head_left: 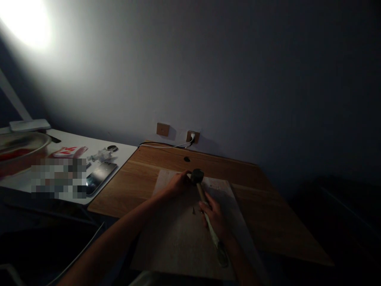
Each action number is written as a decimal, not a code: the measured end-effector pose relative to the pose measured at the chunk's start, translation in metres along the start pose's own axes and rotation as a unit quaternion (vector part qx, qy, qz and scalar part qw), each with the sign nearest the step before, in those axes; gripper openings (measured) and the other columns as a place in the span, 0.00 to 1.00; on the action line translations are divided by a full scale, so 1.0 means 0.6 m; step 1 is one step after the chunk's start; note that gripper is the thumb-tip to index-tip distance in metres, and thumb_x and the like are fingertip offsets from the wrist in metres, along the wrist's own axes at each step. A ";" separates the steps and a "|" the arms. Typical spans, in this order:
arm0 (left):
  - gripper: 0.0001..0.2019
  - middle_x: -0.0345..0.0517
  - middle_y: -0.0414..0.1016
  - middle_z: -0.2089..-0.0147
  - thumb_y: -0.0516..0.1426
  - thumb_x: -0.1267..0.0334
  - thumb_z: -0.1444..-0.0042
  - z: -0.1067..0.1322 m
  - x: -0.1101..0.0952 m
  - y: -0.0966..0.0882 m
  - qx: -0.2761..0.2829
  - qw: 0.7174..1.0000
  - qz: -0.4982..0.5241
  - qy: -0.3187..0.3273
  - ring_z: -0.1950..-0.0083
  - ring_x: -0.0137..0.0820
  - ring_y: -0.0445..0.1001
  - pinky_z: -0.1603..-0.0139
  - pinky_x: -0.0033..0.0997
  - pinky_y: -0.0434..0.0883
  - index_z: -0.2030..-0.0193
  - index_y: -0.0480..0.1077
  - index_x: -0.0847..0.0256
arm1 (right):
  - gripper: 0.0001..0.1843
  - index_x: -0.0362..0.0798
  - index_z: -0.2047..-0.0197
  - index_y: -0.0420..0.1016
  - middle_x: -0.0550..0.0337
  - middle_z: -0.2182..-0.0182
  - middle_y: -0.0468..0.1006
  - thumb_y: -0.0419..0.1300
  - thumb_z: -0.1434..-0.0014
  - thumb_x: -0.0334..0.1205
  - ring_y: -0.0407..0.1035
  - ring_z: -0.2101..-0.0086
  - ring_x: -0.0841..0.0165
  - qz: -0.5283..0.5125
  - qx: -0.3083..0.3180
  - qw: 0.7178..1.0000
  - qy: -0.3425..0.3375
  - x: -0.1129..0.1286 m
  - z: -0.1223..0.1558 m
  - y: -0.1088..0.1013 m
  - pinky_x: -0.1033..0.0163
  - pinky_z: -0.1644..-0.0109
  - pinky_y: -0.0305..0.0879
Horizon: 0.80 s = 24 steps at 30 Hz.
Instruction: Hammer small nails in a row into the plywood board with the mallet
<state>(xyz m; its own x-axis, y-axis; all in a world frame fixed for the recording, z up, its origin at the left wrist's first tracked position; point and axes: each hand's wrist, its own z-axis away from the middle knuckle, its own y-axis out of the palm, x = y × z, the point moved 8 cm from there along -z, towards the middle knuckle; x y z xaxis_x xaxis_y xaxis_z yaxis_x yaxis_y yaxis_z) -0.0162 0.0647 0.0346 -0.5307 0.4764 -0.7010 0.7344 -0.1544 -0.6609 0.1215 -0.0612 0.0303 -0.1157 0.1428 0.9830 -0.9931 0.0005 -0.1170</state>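
My right hand [212, 210] is wrapped round the handle of a hammer [201, 194] with a dark, blocky head and a pale grip end. The hammer lies slanted above a light wooden board [172, 246], its head towards the wall. Beside the head is my left hand [180, 181], its fingers curled together; what they hold, if anything, is hidden in shadow. A small screw or nail [193, 210] is on the board, left of my right hand. Tiny pale bits [214, 186] are near the board's far right corner.
The board rests on a brown wooden table [268, 214] against the wall. A white cable runs to a wall socket [193, 137]. On a white table [68, 137] at left are a tablet-like device [102, 178], a crumpled plastic bag [102, 155], a large bowl [35, 139] and a lamp base [29, 125].
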 end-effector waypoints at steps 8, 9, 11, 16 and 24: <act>0.12 0.49 0.75 0.51 0.58 0.65 0.42 0.066 -0.135 0.013 0.080 0.955 -0.152 0.241 0.52 0.34 0.75 0.50 0.31 0.70 0.51 0.71 0.59 | 0.39 0.43 0.33 0.60 0.70 0.78 0.65 0.59 0.43 0.52 0.56 0.86 0.77 0.024 -0.029 0.998 0.056 -0.031 0.073 -0.080 0.71 0.85 0.52; 0.12 0.48 0.76 0.53 0.59 0.64 0.42 0.082 -0.158 0.027 0.108 0.935 -0.176 0.288 0.52 0.35 0.75 0.49 0.32 0.70 0.51 0.71 0.58 | 0.41 0.43 0.32 0.58 0.70 0.78 0.65 0.60 0.44 0.52 0.56 0.87 0.77 0.023 -0.034 0.997 0.066 -0.039 0.080 -0.088 0.70 0.85 0.51; 0.10 0.47 0.78 0.56 0.59 0.65 0.41 0.106 -0.191 0.052 0.138 0.899 -0.237 0.341 0.54 0.36 0.75 0.51 0.34 0.70 0.52 0.72 0.58 | 0.42 0.43 0.32 0.58 0.70 0.78 0.66 0.60 0.45 0.53 0.56 0.87 0.77 0.021 -0.048 0.995 0.081 -0.054 0.089 -0.098 0.70 0.84 0.52; 0.05 0.47 0.78 0.62 0.57 0.70 0.39 0.132 -0.229 0.097 0.123 0.848 -0.325 0.400 0.60 0.35 0.76 0.58 0.35 0.70 0.58 0.73 0.60 | 0.42 0.44 0.31 0.57 0.65 0.75 0.71 0.58 0.44 0.56 0.59 0.86 0.76 0.016 -0.078 0.990 0.114 -0.080 0.096 -0.103 0.69 0.84 0.54; 0.04 0.49 0.77 0.62 0.58 0.71 0.40 0.126 -0.236 0.112 0.110 0.856 -0.311 0.399 0.57 0.37 0.76 0.57 0.35 0.69 0.60 0.74 0.61 | 0.45 0.45 0.31 0.57 0.63 0.73 0.74 0.59 0.46 0.59 0.59 0.86 0.75 0.029 -0.066 0.992 0.099 -0.065 0.100 -0.094 0.68 0.84 0.56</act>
<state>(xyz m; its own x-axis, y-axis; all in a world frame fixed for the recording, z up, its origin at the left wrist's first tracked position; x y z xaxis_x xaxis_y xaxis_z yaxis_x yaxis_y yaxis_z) 0.0766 -0.0784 0.0690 -0.2683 0.9512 0.1523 0.2709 0.2262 -0.9356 0.1811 -0.1262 0.0073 -0.1538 0.3376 0.9286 -0.9725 0.1146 -0.2028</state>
